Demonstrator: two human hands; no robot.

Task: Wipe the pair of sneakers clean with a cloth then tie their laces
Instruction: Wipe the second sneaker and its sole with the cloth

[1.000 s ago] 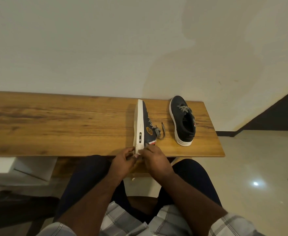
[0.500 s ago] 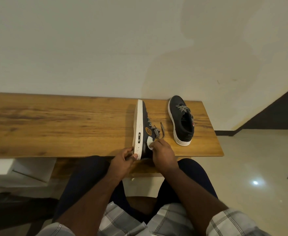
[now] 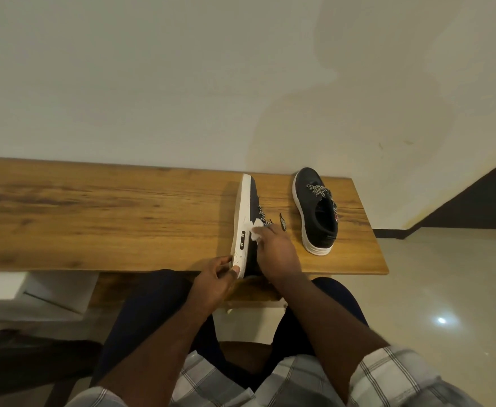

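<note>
1. At the counter's (image 3: 123,218) near edge, the left hand (image 3: 214,282) pinches the tipped sneaker's (image 3: 245,224) heel.
2. Just beyond, the right hand (image 3: 276,248) presses a white cloth (image 3: 255,232) against its side.
3. The second sneaker (image 3: 317,212) stands upright to its right, near the counter's end.

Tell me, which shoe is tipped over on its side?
The shoe nearer the middle of the bench, the one both hands are on. Its white sole faces sideways. The other shoe, toward the bench's end, stands flat on its sole, untouched.
</note>
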